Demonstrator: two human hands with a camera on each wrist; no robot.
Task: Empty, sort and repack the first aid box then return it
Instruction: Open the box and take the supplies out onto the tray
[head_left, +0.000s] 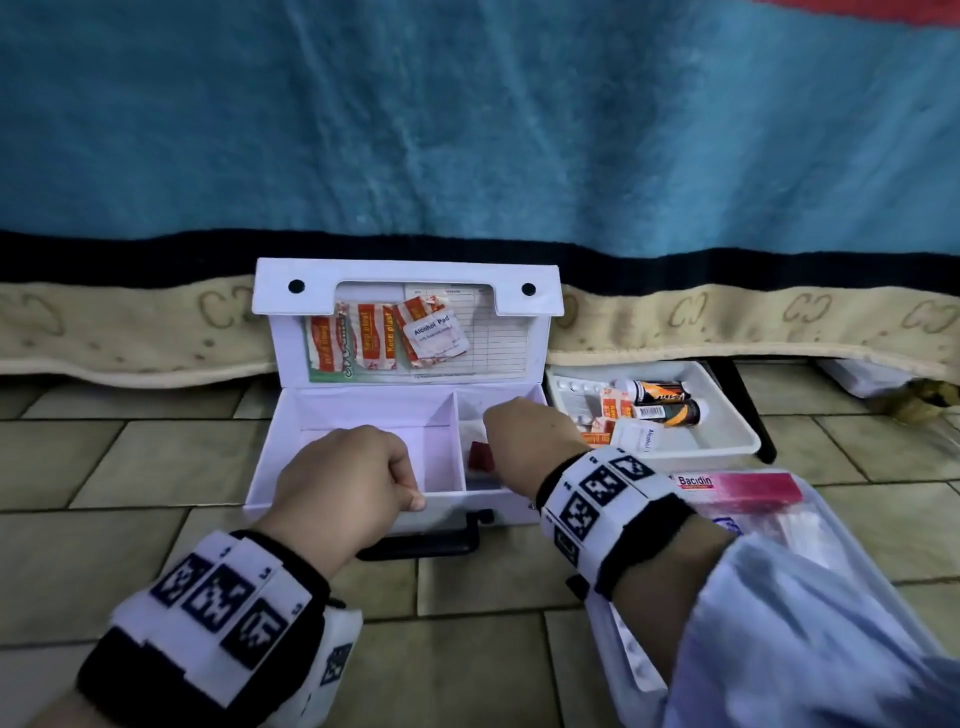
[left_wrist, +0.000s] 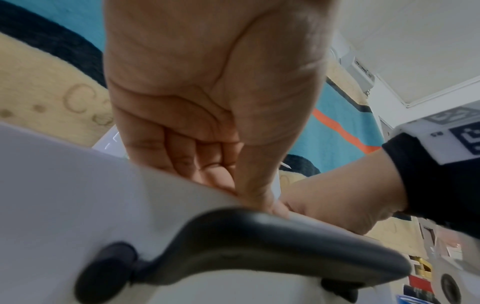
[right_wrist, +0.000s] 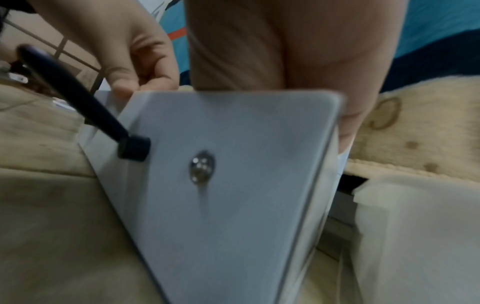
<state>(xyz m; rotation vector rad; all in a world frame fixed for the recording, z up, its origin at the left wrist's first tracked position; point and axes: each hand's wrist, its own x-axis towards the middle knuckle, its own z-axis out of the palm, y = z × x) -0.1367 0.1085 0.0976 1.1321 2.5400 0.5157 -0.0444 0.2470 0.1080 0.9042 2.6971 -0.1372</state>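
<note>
The bed (head_left: 467, 130) with its blue blanket fills the back; against it on the tiled floor (head_left: 130, 467) stands the open white box (head_left: 363, 410), lid propped up with plasters and an alcohol pad (head_left: 435, 332) tucked in its pocket. Right of the box sits a white tray (head_left: 727, 441) holding bottles and packets, and nearer the person a clear bin (head_left: 810, 519) with a pink Bacidin pack (head_left: 748, 488). The left hand (head_left: 345, 483) grips the box's front wall, fingers curled inside and thumb outside, just above the black handle (head_left: 431, 540). The right hand (head_left: 524, 436) reaches down into the right compartment, over a small red item (head_left: 480, 456); its fingers are hidden, so whether it holds anything cannot be told. The left compartment looks bare, so the emptying seems nearly done. To do it well, keep the left hand steadying the wall so the box does not tip, lift the red item straight up past the divider, and put it with like items in the tray.
</note>
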